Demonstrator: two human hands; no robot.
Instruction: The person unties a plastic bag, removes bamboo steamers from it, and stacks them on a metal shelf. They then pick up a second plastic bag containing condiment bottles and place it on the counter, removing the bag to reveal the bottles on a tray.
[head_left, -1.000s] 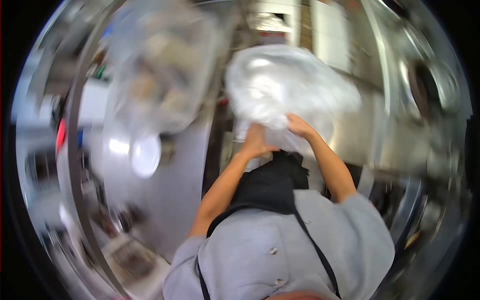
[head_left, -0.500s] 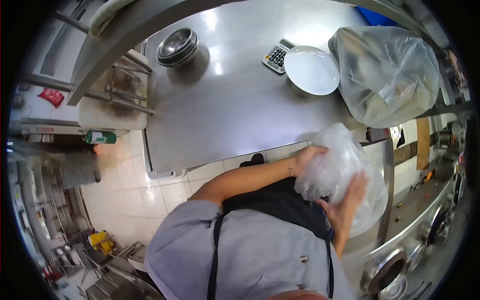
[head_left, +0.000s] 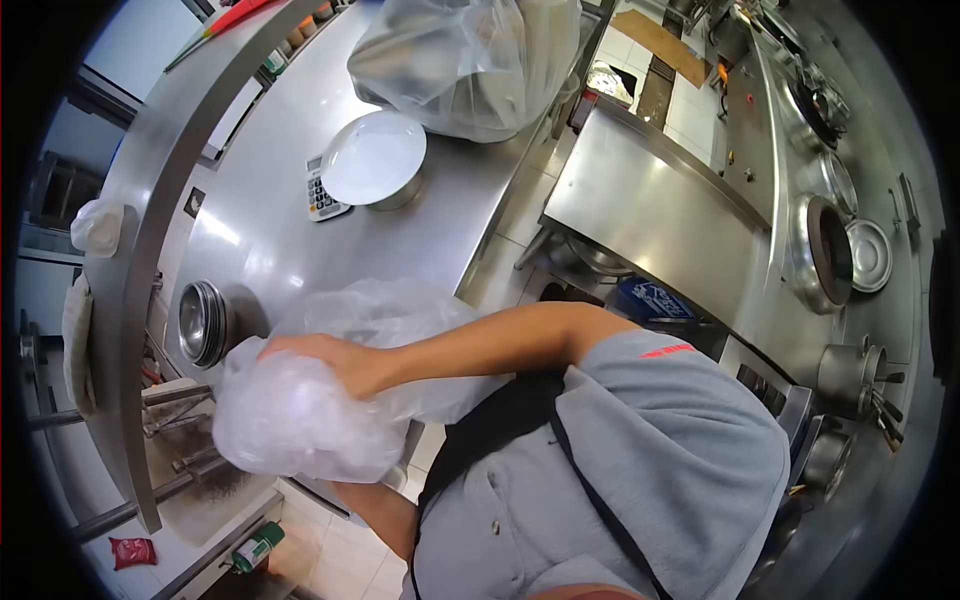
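A bunched, clear plastic bag (head_left: 300,415) is between my hands at the near left edge of the steel table. My right hand (head_left: 335,362) grips it from above, fingers curled into the film. My left forearm (head_left: 378,512) runs up beneath the bag, which hides my left hand. Loose film (head_left: 400,310) trails from the bundle over the table toward the right. Close to the bag's far left side lies a stack of metal bowls (head_left: 203,323).
On the steel table (head_left: 270,240) are a white bowl (head_left: 375,158), a calculator (head_left: 326,200) and a large filled plastic bag (head_left: 460,70). A steel shelf (head_left: 165,170) curves along the left. A lower steel counter (head_left: 650,200) stands to the right, with pans (head_left: 820,250) beyond.
My view has turned to the right. Both hands have carried the plastic bag leftward across my body, beside the metal bowls. My left hand has gone out of sight under the bag.
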